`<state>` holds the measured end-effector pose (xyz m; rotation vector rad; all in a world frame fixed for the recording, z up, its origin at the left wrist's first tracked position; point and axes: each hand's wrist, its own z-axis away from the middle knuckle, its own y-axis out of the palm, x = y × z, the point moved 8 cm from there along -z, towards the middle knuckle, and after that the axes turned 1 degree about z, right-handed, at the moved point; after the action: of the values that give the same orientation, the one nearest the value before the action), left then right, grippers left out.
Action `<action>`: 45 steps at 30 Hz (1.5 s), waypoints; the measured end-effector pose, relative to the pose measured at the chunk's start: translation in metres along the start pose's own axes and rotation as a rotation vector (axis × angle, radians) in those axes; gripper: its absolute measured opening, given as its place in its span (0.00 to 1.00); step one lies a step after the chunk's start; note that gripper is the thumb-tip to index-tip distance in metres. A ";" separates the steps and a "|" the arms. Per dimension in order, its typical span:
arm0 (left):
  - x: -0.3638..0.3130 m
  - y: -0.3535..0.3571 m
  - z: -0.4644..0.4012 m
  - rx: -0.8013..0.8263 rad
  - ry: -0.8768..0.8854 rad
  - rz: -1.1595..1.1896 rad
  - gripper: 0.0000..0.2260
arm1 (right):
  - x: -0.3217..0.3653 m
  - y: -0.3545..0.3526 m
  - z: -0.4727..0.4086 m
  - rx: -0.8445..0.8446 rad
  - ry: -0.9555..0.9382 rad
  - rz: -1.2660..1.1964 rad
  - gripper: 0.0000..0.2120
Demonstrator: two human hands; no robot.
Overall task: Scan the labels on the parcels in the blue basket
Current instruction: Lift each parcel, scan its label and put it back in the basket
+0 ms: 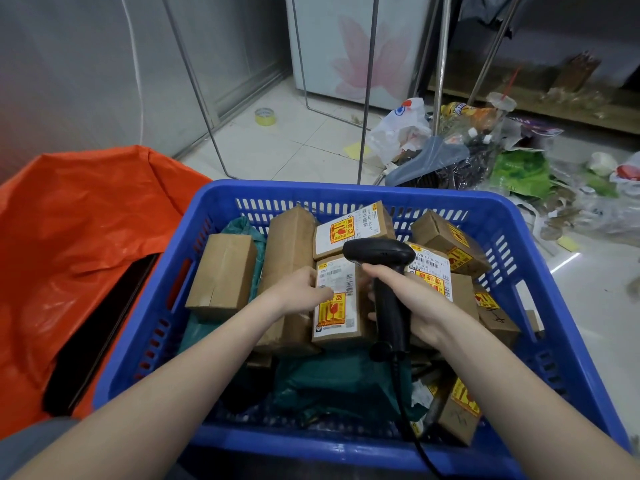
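A blue plastic basket (346, 190) sits in front of me, filled with several brown cardboard parcels and green mailer bags (332, 382). My left hand (301, 289) grips the left edge of a small box (337, 299) whose white label with a yellow fragile sticker faces up. My right hand (408, 296) is closed around the handle of a black barcode scanner (381, 258), its head hovering just above that box's top end. The scanner's cable (408, 417) trails down toward me. Other labelled boxes (353, 230) lie behind and to the right.
An orange sack (86, 216) lies open on the floor left of the basket. Beyond the basket stand thin metal rack legs (367, 98), a roll of tape (265, 116), and a heap of plastic bags and litter (485, 147) on the tiled floor at right.
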<state>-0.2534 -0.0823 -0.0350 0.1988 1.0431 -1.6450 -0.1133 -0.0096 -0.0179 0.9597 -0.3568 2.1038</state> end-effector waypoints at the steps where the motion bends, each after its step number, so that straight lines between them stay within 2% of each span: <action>1: -0.001 -0.003 0.000 -0.008 0.000 -0.006 0.20 | 0.002 -0.001 0.000 -0.002 -0.009 0.001 0.16; 6: -0.020 -0.027 -0.003 -0.089 0.082 0.032 0.19 | 0.018 -0.008 -0.001 -0.036 -0.071 -0.036 0.12; 10: -0.030 -0.047 -0.006 -0.225 0.120 0.135 0.22 | 0.041 -0.018 0.002 -0.096 -0.154 -0.018 0.19; 14: -0.034 -0.057 -0.010 -0.335 0.122 0.268 0.22 | 0.071 -0.033 0.005 -0.169 -0.262 -0.118 0.20; 18: -0.039 -0.053 -0.024 -0.289 0.064 0.289 0.23 | 0.093 -0.044 -0.007 -0.197 -0.297 -0.077 0.19; 23: -0.036 -0.047 -0.046 -0.234 -0.015 0.286 0.24 | 0.096 -0.047 -0.035 -0.169 -0.217 0.030 0.21; 29: -0.029 -0.045 -0.072 -0.229 -0.070 0.363 0.24 | 0.094 -0.043 -0.058 -0.116 -0.159 0.053 0.16; 32: -0.031 -0.042 -0.079 -0.229 -0.085 0.409 0.20 | 0.093 -0.041 -0.067 -0.093 -0.138 0.048 0.14; 35: -0.032 -0.039 -0.087 -0.264 -0.099 0.441 0.11 | 0.089 -0.040 -0.074 -0.099 -0.116 0.041 0.18; 37: -0.034 -0.038 -0.090 -0.291 -0.109 0.443 0.15 | 0.088 -0.041 -0.075 -0.105 -0.105 0.014 0.18; 41: -0.010 -0.034 -0.130 -0.387 -0.172 0.474 0.33 | 0.085 -0.043 -0.077 -0.100 -0.088 -0.025 0.17; 43: -0.010 -0.036 -0.126 -0.409 -0.204 0.528 0.35 | 0.084 -0.043 -0.076 -0.093 -0.087 -0.025 0.17; 45: -0.025 -0.043 -0.097 -0.423 -0.217 0.565 0.32 | 0.085 -0.043 -0.075 -0.092 -0.093 -0.012 0.17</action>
<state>-0.3177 0.0036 -0.0546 0.0248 1.0255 -0.8957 -0.1543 0.1036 -0.0085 1.0047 -0.4902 2.0183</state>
